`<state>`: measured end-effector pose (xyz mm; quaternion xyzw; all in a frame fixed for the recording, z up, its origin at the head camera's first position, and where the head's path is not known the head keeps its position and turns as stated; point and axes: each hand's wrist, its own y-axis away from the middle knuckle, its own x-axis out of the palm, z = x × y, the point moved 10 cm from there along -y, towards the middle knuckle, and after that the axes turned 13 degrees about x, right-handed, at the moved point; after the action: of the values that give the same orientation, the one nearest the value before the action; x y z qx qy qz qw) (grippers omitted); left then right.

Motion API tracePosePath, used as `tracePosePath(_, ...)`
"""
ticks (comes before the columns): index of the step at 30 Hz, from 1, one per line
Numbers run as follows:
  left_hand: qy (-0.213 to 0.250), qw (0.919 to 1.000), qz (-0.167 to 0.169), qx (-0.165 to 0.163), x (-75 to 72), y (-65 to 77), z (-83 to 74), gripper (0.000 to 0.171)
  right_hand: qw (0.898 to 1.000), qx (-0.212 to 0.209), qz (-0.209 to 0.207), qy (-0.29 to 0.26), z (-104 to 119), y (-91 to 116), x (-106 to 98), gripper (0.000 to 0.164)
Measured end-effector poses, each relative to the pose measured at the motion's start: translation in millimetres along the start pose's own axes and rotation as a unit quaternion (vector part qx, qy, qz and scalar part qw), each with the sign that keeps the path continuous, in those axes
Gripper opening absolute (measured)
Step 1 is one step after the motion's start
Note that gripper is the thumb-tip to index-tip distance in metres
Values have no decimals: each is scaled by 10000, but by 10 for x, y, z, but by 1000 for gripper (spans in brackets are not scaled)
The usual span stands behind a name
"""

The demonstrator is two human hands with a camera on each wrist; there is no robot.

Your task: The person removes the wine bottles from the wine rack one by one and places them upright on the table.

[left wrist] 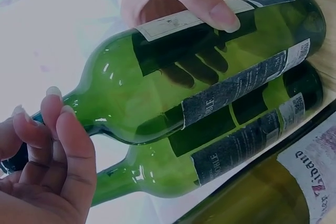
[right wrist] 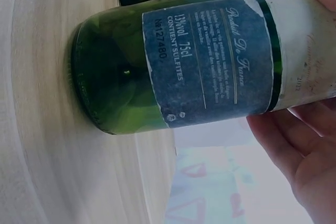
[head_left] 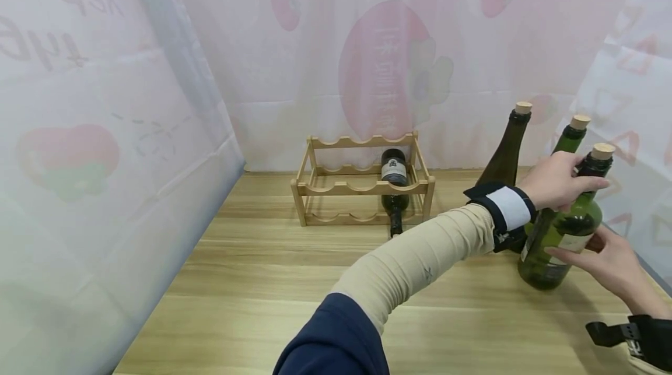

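Note:
A green wine bottle [head_left: 580,214] with a cork in its mouth stands slightly tilted at the right of the table. My left hand [head_left: 562,179] reaches across and grips it by the neck; in the left wrist view the fingers [left wrist: 73,145] curl around that neck. Lower down, my right hand [head_left: 616,267] holds the bottle's body between thumb and fingers. The right wrist view shows its dark back label [right wrist: 210,61] and its base at the wooden surface. Close behind stand a second green bottle [head_left: 569,140] and a darker brown-green bottle [head_left: 501,159], both corked.
A two-tier wooden wine rack [head_left: 341,189] stands at the back of the table [head_left: 252,281]. One dark bottle [head_left: 395,172] lies in its right-hand slot, neck toward me. Printed white curtains [head_left: 236,72] hang behind and at both sides.

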<state>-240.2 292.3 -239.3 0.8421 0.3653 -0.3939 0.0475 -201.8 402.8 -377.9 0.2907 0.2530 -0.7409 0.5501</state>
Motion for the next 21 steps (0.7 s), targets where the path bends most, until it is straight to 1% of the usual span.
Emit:
tracePosePath(5, -213, 9997, 139, -31, 43, -71, -18, 25, 9998, 170, 95, 73, -54, -19, 19, 81)
tracePosePath(9, -310, 9994, 141, -81, 42, -108, -38, 26, 9999, 136, 106, 13, -57, -31, 11, 80)
tracePosePath(12, -340, 9992, 126, -155, 43, -119, -59, 19, 9999, 119, 69, 8, -66, -36, -2, 79)
tracePosePath(14, -346, 9991, 120, -227, 50, -118, -70, 21, 9999, 145, 53, -1, -81, -36, -10, 77)
tracePosePath(16, -334, 9990, 133, -270, 62, -122, -73, 18, 9999, 150, 33, -30, -95, -36, -19, 75)
tracePosePath(19, -330, 9988, 149, -316, 79, -135, -67, 25, 9999, 147, 29, -65, -109, -35, -25, 72)
tracePosePath(21, -313, 9988, 163, -342, 88, -149, -53, 33, 9998, 145, 35, -96, -116, -38, -28, 71)
